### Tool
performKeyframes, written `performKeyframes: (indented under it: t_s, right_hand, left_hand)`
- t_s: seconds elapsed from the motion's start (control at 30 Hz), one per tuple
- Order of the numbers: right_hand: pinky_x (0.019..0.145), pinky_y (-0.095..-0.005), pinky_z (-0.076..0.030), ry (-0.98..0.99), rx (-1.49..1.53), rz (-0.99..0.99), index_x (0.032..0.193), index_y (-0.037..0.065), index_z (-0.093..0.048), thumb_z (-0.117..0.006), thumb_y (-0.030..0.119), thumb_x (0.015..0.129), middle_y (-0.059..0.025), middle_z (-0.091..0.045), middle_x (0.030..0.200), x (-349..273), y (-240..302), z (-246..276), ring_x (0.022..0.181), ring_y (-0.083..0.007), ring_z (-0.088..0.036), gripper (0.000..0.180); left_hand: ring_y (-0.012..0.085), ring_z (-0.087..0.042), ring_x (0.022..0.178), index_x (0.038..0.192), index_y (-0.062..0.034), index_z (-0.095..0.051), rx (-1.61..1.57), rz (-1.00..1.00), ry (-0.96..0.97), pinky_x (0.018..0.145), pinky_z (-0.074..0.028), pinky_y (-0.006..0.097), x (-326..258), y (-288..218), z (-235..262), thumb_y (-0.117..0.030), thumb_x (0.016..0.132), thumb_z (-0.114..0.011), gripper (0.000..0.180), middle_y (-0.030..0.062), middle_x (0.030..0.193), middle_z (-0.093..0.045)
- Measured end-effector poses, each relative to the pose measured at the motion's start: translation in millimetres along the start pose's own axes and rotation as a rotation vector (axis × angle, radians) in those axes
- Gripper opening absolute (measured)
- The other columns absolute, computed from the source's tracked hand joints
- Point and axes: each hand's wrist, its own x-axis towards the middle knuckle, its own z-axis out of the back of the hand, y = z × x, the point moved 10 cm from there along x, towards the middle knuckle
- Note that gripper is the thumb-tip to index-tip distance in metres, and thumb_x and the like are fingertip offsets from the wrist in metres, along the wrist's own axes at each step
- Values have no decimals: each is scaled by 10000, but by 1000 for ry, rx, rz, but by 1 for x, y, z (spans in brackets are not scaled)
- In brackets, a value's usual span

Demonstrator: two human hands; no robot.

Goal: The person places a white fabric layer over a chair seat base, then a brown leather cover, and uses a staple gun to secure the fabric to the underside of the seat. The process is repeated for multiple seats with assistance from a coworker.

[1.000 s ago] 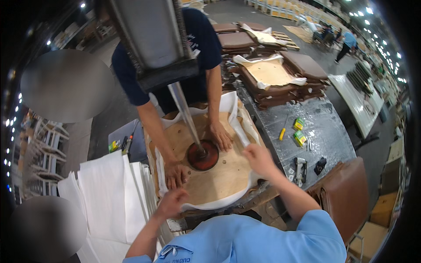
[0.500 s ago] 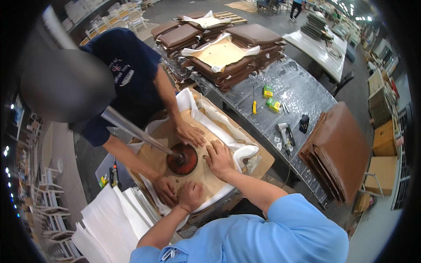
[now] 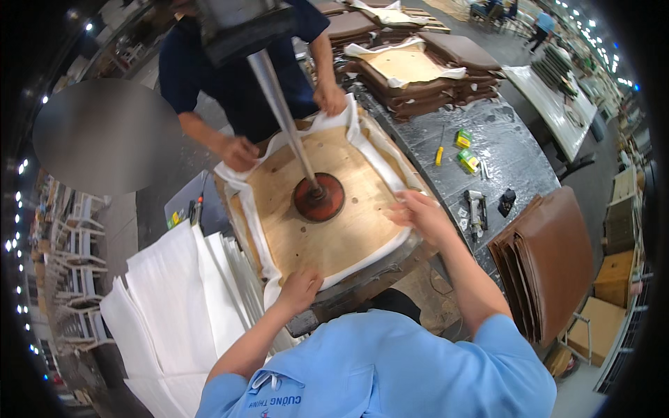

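Observation:
A square wooden board (image 3: 279, 223) lies on white padding (image 3: 376, 150), whose edge stands up around it. A round red-brown press pad (image 3: 319, 197) on a metal rod (image 3: 284, 115) rests on the board's middle. My left hand (image 3: 301, 289) is at the board's near left corner, beside the padding; its fingers are bent and blurred. My right hand (image 3: 424, 214) is over the right edge near the padding, fingers apart. Across from me, a co-worker's hand (image 3: 330, 97) is at the padding's far corner, and the co-worker's other hand (image 3: 239, 152) hovers by the far left edge.
White sheets (image 3: 167, 299) stand stacked at the left. On the dark wrapped table (image 3: 453, 146) lie a yellow-handled screwdriver (image 3: 439, 155), green-yellow boxes (image 3: 467, 160) and a staple gun (image 3: 477, 212). Brown covers (image 3: 547, 261) stand at the right; padded brown seats (image 3: 418, 90) are piled behind.
The co-worker's hands and mine have moved from the board's middle out to its edges. My right hand has shifted right. The view has turned, and the co-worker stands more upright.

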Motion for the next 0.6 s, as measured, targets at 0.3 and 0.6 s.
performKeyframes:
  t_s: [0.3, 0.6]
  right_hand:
    - [849, -435, -635, 68, 85, -595, 1447, -3, -584, -576, 294, 1132, -159, -737, 1157, -134, -137, -49, 945, -290, -760, 433]
    - [850, -470, -617, -12, 316, -815, 1310, 9, -557, -492, 290, 1138, -174, -700, 1161, -106, -161, -123, 967, -326, -726, 336]
  left_hand:
    - [136, -599, 650, 1139, -58, -746, -1367, 656, -48, 594, -474, 292, -130, 31, -67, -338, 1131, -594, 319, 22, 829, -693]
    - [183, -584, 651, 1119, -145, -729, -1956, 895, -372, 608, -464, 352, -102, 34, -112, -498, 1065, -679, 361, 12, 806, -696]
